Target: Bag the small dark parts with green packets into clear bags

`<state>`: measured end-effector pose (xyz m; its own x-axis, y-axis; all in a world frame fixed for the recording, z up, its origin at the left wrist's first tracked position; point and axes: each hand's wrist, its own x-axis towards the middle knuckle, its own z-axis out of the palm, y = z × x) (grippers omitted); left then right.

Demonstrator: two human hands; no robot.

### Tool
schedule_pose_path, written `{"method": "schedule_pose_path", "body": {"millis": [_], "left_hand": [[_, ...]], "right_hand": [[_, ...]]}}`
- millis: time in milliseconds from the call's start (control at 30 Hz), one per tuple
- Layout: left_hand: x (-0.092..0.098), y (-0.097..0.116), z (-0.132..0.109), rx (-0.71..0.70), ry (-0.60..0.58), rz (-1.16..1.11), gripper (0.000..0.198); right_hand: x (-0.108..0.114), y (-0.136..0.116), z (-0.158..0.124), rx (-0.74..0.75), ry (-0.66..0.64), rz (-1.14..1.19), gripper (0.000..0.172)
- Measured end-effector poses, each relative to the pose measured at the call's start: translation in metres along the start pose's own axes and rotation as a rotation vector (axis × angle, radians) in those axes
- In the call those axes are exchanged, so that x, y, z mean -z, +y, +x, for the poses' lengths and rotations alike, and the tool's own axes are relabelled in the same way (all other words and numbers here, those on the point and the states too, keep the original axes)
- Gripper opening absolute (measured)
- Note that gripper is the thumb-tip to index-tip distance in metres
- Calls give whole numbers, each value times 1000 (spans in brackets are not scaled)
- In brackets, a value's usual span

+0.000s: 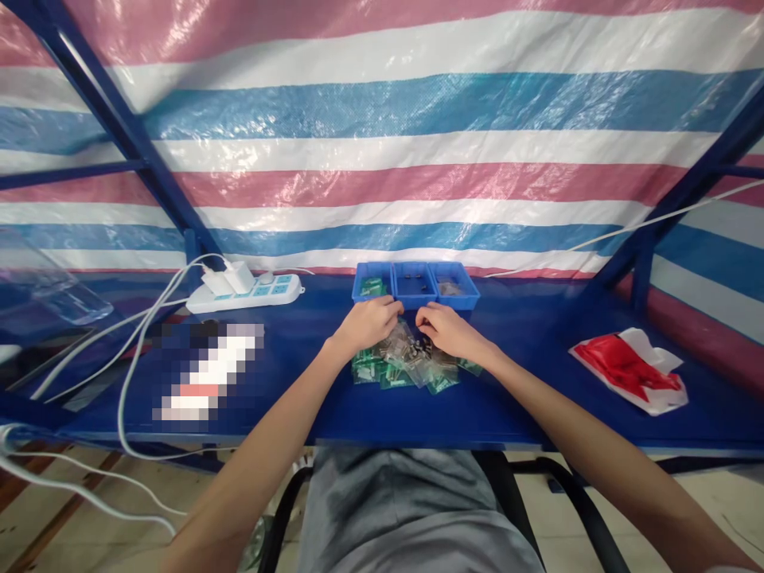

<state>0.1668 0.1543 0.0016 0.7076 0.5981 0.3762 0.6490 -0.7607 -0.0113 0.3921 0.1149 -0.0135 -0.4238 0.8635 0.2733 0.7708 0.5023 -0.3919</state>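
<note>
Both my hands rest over a heap of small clear bags (406, 368) holding green parts, on the blue bench. My left hand (368, 321) has its fingers curled down at the heap's far left edge. My right hand (449, 329) also has curled fingers, its tips close to the left hand's. Whatever the fingers pinch is too small to name. Just behind the hands stand three joined blue bins (416, 284) with green and dark small parts inside.
A white power strip (246, 292) with two plugged chargers lies at the back left, its white cables (134, 350) trailing off the front edge. A red-and-white plastic bag (629, 368) lies at the right. Blue frame posts and a striped tarp stand behind.
</note>
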Motion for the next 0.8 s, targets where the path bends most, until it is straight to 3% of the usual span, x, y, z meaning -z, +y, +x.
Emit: {"method": "schedule_pose_path", "body": {"millis": [500, 800], "left_hand": [[0, 6, 0, -59, 80, -62, 21], [-3, 6, 2, -126, 121, -76, 27]], "right_hand": [[4, -16, 5, -65, 254, 319, 11], [-2, -22, 7, -95, 287, 462, 8]]}}
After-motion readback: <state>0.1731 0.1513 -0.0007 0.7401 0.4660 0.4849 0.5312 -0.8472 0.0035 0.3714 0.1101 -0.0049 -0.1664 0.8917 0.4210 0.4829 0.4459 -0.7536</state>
